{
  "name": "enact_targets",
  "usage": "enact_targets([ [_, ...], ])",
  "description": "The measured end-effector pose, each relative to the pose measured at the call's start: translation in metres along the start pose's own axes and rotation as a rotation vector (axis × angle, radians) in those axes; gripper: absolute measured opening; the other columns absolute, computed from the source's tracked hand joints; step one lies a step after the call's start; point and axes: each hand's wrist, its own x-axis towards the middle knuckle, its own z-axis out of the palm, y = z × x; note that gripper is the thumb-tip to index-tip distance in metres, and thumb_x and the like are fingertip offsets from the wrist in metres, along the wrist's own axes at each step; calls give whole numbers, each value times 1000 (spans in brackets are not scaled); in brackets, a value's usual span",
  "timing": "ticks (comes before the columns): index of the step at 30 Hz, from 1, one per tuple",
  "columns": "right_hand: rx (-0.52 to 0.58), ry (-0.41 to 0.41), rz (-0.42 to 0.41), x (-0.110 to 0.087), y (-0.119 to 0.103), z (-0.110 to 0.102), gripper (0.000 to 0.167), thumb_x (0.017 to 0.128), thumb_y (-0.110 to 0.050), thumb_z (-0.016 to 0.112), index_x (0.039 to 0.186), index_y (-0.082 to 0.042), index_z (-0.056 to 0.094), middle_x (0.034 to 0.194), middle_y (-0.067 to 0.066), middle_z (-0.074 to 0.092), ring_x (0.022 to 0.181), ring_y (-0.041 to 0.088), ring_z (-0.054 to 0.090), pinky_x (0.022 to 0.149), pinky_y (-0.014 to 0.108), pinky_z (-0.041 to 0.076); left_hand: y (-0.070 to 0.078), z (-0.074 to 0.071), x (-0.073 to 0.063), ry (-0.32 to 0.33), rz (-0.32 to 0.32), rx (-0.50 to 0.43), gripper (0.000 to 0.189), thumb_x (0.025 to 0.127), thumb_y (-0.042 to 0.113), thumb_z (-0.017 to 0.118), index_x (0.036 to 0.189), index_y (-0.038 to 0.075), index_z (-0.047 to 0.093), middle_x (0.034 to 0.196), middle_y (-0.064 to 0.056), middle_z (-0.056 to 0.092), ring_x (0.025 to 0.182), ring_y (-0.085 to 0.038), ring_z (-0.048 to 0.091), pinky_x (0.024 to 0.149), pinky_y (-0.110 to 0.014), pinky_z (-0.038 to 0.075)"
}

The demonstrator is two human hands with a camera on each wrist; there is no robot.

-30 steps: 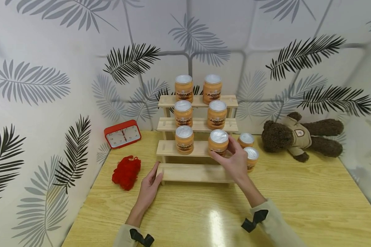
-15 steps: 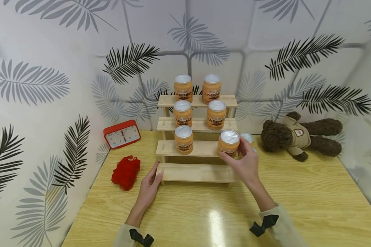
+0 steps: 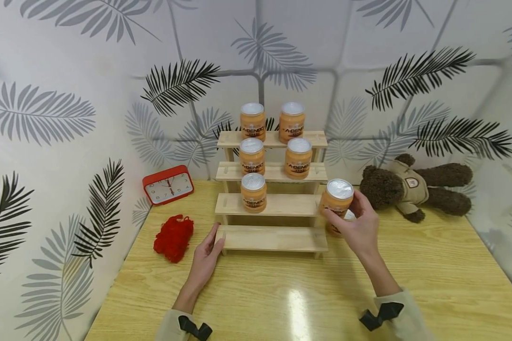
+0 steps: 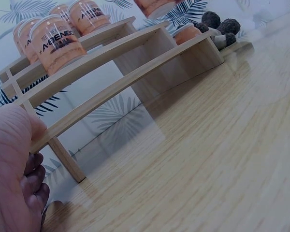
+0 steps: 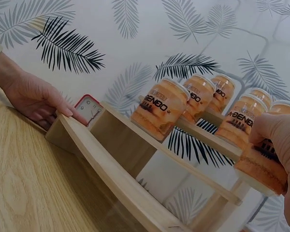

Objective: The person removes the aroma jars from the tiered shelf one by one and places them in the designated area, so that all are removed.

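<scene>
Your right hand [image 3: 360, 227] pinches a round orange silver-lidded jar [image 3: 335, 199], held just off the right end of the stepped pale-wood stand [image 3: 277, 237] your left hand [image 3: 206, 252] grips. Five matching jars [image 3: 253, 198] stand on it; work looks partway, with the held jar and at least one lower jar [image 3: 333, 231] off it.

You're somewhere homelike, with leaf-print walls [image 3: 111, 61], a wood-grain bench [image 3: 247, 293], a red clock [image 3: 169, 185] and a teddy bear [image 3: 417, 184], though your stepped rack [image 3: 273, 237] of jars [image 3: 253, 196] resembles a shop display, so you can't be certain.
</scene>
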Motion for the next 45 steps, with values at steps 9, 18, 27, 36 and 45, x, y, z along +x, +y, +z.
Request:
enact_targets([
  [9, -58, 55, 22, 0, 3, -21, 69, 74, 15, 85, 137, 15, 58, 119, 15, 67, 100, -7, 63, 87, 12, 51, 0, 0, -1, 1, -8, 5, 62, 110, 21, 58, 163, 3, 32, 169, -13, 31, 154, -22, 31, 109, -9, 35],
  [18, -93, 109, 53, 2, 30, -40, 70, 72, 14, 87, 137, 10, 61, 110, -16, 64, 99, -5, 64, 85, 11, 51, 0, 0, 0, -1, -2, 13, 62, 110, 21, 57, 163, 3, 32, 169, -13, 31, 154, -22, 31, 110, -9, 35],
  [27, -98, 156, 61, 3, 63, -59, 76, 69, 9, 93, 139, 1, 64, 113, -10, 68, 103, -1, 66, 86, 11, 52, 2, 0, -1, 0, -1, 7, 62, 110, 20, 57, 163, 3, 32, 168, -14, 32, 153, -23, 33, 109, -9, 36],
  [36, -128, 169, 101, -3, 73, -71, 74, 71, 8, 92, 139, 1, 63, 114, -7, 68, 102, -2, 66, 84, 11, 52, 4, 1, -2, -5, -2, 0, 61, 110, 18, 56, 163, 2, 31, 168, -16, 31, 153, -24, 32, 108, -9, 36],
  [45, -212, 157, 186, -11, 101, -79, 71, 74, 3, 92, 138, 2, 62, 115, 4, 69, 99, -5, 63, 83, 9, 50, 4, 1, -1, -9, 4, 0, 61, 110, 17, 56, 163, 1, 30, 169, -16, 30, 154, -24, 30, 109, -9, 35],
])
